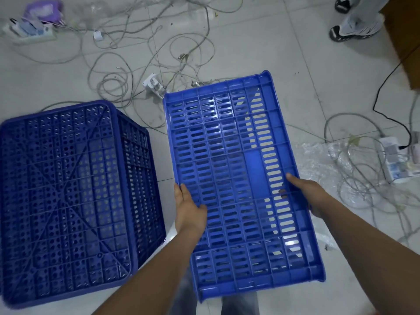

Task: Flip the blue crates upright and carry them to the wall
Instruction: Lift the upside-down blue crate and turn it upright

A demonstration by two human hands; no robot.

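Note:
A bright blue slotted crate (236, 155) is tilted in front of me, its slotted underside facing up toward the camera. My left hand (189, 208) grips its left long edge and my right hand (306, 192) grips its right long edge, fingers curled over the rim. To the left a darker blue perforated crate (68, 196) rests upside down on the tiled floor, its bottom with a diagonal cross rib facing up. Neither hand touches the dark crate.
Tangled grey cables (159, 53) cover the floor behind the crates. Power strips lie at far left (29, 30) and at right (395, 160). Crumpled clear plastic (322, 164) lies to the right. Another person's shoes (354, 28) stand at top right beside a brown cardboard edge (404, 42).

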